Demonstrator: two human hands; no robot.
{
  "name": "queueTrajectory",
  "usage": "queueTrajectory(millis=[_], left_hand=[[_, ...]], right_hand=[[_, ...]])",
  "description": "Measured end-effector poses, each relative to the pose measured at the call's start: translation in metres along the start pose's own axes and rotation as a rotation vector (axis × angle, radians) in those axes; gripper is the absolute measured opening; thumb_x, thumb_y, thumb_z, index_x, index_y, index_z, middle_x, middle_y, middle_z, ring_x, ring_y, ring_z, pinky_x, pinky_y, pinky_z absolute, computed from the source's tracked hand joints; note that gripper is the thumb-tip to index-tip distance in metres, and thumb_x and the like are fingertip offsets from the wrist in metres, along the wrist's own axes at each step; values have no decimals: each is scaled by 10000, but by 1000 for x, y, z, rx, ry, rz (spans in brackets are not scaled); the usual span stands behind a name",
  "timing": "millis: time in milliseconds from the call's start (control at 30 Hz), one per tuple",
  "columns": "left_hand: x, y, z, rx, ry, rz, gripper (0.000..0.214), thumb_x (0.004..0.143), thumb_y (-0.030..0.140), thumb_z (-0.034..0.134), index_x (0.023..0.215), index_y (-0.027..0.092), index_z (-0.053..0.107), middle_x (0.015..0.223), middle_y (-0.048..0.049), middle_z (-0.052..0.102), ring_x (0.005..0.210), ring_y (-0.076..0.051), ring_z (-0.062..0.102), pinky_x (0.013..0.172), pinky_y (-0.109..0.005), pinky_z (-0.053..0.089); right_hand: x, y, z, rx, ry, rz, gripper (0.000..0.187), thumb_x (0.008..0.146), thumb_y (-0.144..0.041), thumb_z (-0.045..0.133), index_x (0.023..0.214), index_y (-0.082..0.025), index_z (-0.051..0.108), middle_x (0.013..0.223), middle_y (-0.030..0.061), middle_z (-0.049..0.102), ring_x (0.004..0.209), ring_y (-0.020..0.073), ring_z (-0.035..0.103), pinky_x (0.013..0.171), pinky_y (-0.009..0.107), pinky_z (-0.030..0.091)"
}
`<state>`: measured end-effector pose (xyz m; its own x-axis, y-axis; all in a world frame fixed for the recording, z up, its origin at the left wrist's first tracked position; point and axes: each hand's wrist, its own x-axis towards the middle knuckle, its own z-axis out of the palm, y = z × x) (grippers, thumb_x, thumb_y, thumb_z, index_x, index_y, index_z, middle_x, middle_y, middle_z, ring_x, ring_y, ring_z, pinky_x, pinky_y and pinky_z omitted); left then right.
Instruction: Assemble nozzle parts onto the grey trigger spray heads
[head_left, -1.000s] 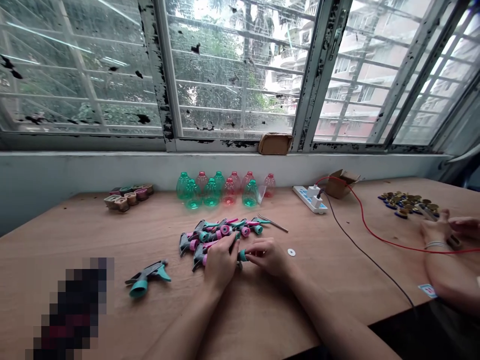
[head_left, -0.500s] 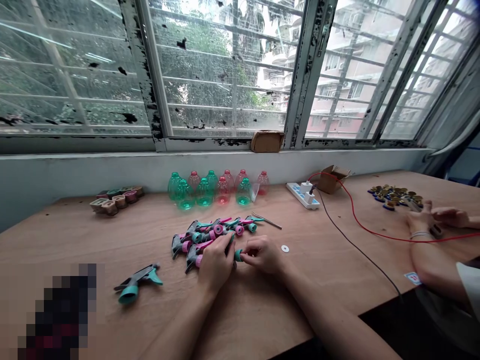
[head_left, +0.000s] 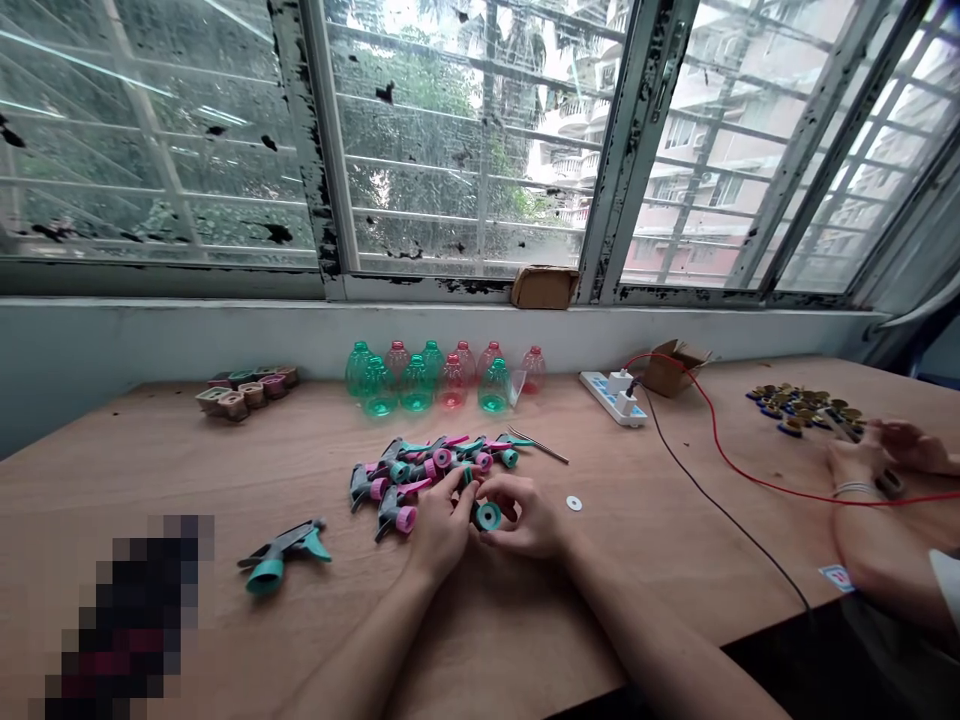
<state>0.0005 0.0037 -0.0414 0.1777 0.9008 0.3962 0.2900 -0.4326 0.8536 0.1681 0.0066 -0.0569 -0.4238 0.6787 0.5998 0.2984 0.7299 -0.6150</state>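
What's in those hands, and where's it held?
A spray head: left hand around its mostly hidden body, right hand at its teal collar.

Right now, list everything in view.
Bottles: ten, five green, five red, back
Spray heads: uncounted pile, grey, teal, pink, centre
Loose spray head: one, grey-teal, left
Thin tool: one, metallic, centre
Washer: one, white, right
Blocky pieces: several, mixed, left
Power strip: one, white, right
Cables: two, red, black, right
Cardboard: two, brown, sill and right
Round pieces: many, gold-blue, right
Card: one, white, right
Co-worker's hands: two, right
Blurred patch: one, dark, left
Table: one, brown, below
Window: one, grey-framed, behind
Held spray head: one, grey-teal, centre
Left hand: one, gripping it
Right hand: one, curled around it
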Motion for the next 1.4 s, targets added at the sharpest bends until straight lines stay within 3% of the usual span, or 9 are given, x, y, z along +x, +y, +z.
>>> queueTrajectory(millis=[100, 233, 400, 667, 833, 967, 1067, 1167, 1400], left_hand=[[0, -1, 0, 40, 21, 13, 358, 909, 322, 431, 1213, 202, 579, 1085, -57, 670, 984, -201, 632, 853, -308, 510], [-4, 3, 1, 227, 81, 191, 371, 874, 218, 454, 1234, 223, 543, 1250, -73, 538, 1206, -229, 483, 1026, -387, 399], [-9, 4, 2, 419, 18, 278, 330, 756, 205, 599, 1085, 219, 578, 1139, -68, 553, 1101, -243, 526, 933, -378, 463], [0, 0, -9, 569, 20, 315, 278, 827, 186, 547, 1101, 228, 562, 1146, -51, 582, 1072, -217, 549, 878, -323, 478], [15, 5, -46, 864, 202, 286, 299, 889, 226, 473, 1178, 196, 546, 1165, -90, 584, 1074, -255, 513, 922, -380, 426], [23, -1, -68, 1118, 182, 196, 334, 864, 192, 462, 1175, 206, 582, 1207, -101, 566, 1097, -297, 482, 870, -420, 431], [24, -9, -69, 1177, 148, 146, 363, 846, 163, 446, 1172, 223, 594, 1213, -95, 563, 1089, -295, 484, 843, -414, 440], [24, -15, -65, 1175, 118, 121, 369, 837, 161, 437, 1155, 235, 608, 1233, -86, 556, 1109, -285, 479, 858, -406, 436], [24, -16, -68, 1135, 89, 75, 365, 862, 218, 418, 1182, 235, 593, 1266, -80, 545, 1124, -261, 484, 893, -382, 424]], right_hand=[[2, 0, 2, -42, 45, 9, 286, 680, -295, 712, 937, -179, 662, 700, -8, 561, 557, 92, 414, 516, 216, 354], [1, 3, 0, 6, 204, 135, 286, 712, -322, 711, 948, -172, 656, 697, -4, 578, 539, 93, 440, 498, 216, 371], [-1, 6, 2, 151, 213, 187, 332, 760, -344, 675, 1051, -187, 645, 698, -4, 582, 554, 102, 466, 493, 216, 383], [0, 6, 2, 169, 143, 150, 468, 757, -349, 678, 1190, -204, 573, 818, 8, 617, 522, 80, 459, 501, 216, 400], [5, 8, -15, -227, 200, 244, 246, 797, -362, 616, 982, -212, 674, 769, 19, 623, 629, 128, 523, 612, 243, 421], [3, 20, -38, -599, 206, 552, 208, 795, -383, 593, 898, -230, 690, 892, 43, 661, 842, 189, 594, 688, 256, 410], [-5, 34, -57, -707, 147, 807, 258, 764, -410, 611, 917, -215, 684, 942, 68, 678, 872, 207, 614, 643, 252, 400], [-11, 44, -73, -688, 42, 942, 276, 733, -453, 638, 860, -212, 681, 894, 69, 695, 835, 203, 634, 603, 242, 394], [-17, 40, -87, -489, -152, 948, 370, 579, -436, 776, 824, -187, 654, 862, 46, 692, 725, 169, 645, 511, 201, 405]])
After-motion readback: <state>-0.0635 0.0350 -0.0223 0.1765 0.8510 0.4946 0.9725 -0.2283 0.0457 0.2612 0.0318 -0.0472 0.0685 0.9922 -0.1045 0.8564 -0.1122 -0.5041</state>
